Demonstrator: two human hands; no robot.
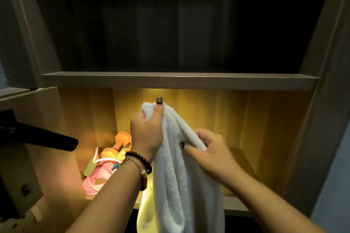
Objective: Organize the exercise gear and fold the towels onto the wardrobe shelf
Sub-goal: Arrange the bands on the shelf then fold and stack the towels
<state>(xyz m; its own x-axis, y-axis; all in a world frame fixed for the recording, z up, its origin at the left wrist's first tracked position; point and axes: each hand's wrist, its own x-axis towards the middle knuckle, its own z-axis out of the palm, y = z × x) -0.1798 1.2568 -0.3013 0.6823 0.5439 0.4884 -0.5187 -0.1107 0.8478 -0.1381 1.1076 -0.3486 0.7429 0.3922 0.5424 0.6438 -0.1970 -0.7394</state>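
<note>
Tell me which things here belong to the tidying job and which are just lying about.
Part of the job:
white towel, held up by left hand and right hand
orange dumbbells
pink rope
lit shelf

Just there:
black handle
bracelets

I am seeing the lit wardrobe shelf point(244, 203) lying below both hands, glowing yellow under a light strip. Left of my left hand point(146, 134), orange dumbbells point(118, 147) are lying on the shelf toward the back, and a pink coiled rope point(100, 178) is sitting just in front of them, nearer my left wrist. Above the hands, the upper shelf point(180, 80) is sitting dark.
</note>
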